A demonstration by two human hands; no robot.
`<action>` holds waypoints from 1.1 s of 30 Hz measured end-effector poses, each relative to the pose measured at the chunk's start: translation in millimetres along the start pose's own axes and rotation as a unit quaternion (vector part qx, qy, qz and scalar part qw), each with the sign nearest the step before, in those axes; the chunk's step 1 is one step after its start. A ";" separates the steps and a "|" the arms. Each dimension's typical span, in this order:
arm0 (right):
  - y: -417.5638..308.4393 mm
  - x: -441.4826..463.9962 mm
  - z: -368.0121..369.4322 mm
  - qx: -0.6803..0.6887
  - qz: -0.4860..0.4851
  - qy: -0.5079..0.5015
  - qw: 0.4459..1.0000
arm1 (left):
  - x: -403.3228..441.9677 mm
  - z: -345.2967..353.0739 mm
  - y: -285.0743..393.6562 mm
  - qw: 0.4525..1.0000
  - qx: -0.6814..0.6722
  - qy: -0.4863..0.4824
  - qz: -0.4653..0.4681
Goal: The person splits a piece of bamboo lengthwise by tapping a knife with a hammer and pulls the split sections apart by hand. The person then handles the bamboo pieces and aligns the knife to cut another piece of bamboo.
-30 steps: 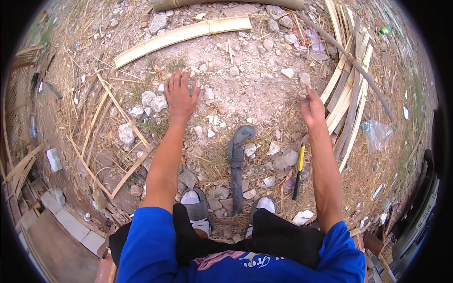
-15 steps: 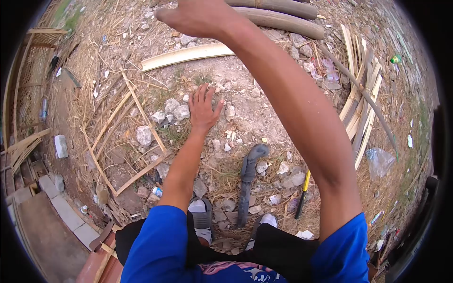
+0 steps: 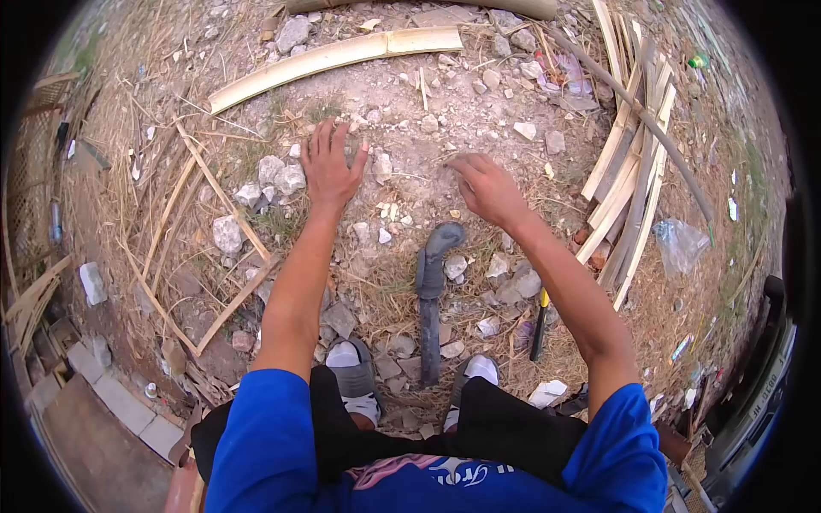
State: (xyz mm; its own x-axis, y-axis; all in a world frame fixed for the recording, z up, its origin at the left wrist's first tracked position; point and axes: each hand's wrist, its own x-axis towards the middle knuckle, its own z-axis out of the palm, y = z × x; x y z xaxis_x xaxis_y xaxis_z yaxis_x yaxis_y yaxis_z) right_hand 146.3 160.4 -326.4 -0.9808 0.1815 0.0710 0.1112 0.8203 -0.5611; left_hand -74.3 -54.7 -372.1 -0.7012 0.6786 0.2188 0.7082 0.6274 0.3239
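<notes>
My left hand (image 3: 332, 167) is spread palm-down low over the stony ground, its fingers apart and nothing in it. Several pale rocks (image 3: 275, 175) lie just left of it. Across from it, my right hand (image 3: 489, 190) hovers over bare dirt with its fingers loosely bent and nothing visible in them. Between my forearms, a dark grey pipe with a bent top (image 3: 430, 308) stands up from the ground near my feet. A split bamboo length (image 3: 338, 67) lies beyond both hands, pale inner side up.
Bamboo strips (image 3: 629, 184) are piled at the right with a thin stick (image 3: 658, 132) across them. A black-and-yellow handle (image 3: 539, 325) lies below my right forearm. A frame of thin strips (image 3: 227, 197) is on the left. A round pole (image 3: 428, 7) lies at the far edge.
My right hand has come down from the far top toward my body and now shows near the left hand. The view has shifted, bringing the split bamboo fully into sight.
</notes>
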 end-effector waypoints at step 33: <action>160.4 63.4 -107.7 0.657 0.324 0.536 0.419 | 3.0 -5.0 4.4 1.000 0.023 -0.011 -0.003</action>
State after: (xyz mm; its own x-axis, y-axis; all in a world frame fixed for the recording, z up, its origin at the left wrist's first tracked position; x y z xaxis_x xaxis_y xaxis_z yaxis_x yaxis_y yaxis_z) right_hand 119.2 361.9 -323.1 -0.0989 0.8523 -0.5136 -0.5767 -0.4697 -0.6684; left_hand -73.7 -51.8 -365.4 -0.7039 0.6828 0.1958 0.7072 0.6484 0.2819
